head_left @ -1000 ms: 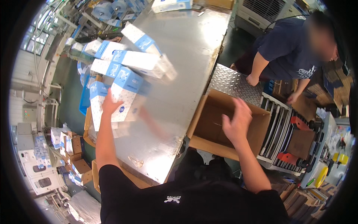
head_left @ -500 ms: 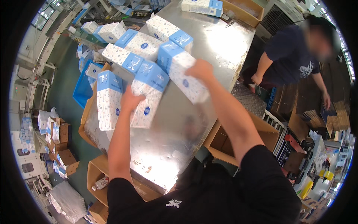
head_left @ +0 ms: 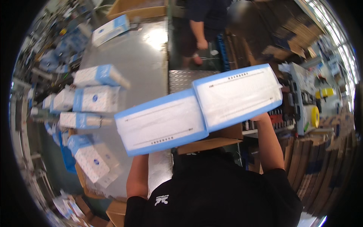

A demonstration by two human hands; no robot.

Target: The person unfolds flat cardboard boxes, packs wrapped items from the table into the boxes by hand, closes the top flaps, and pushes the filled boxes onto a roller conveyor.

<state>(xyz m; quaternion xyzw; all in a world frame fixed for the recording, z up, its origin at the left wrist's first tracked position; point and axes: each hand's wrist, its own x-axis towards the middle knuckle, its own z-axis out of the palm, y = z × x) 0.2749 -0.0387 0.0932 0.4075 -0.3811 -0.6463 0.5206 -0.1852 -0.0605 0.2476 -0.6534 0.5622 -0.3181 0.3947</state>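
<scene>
Two long white-and-blue tissue packs, a left pack [head_left: 162,121] and a right pack [head_left: 238,96], are raised in front of me, end to end and slightly tilted. Their pale undecorated faces show. My left hand is hidden behind the left pack; only its forearm [head_left: 138,176] shows below. My right hand [head_left: 261,117] grips the lower right edge of the right pack, fingers mostly out of sight behind it. To the left, several similar patterned packs [head_left: 100,99] lie on the metal table [head_left: 140,75], one pack [head_left: 90,159] nearer me.
An open cardboard box [head_left: 211,143] sits below the raised packs. Another box [head_left: 140,11] and a lone pack [head_left: 110,31] are at the table's far end. A co-worker [head_left: 204,22] stands beyond the table's right edge. Stacked flat cardboard [head_left: 317,162] fills the right side.
Both hands have lifted two packs off the table and carried them right, turning them so their plain faces show. My view has swung to the right.
</scene>
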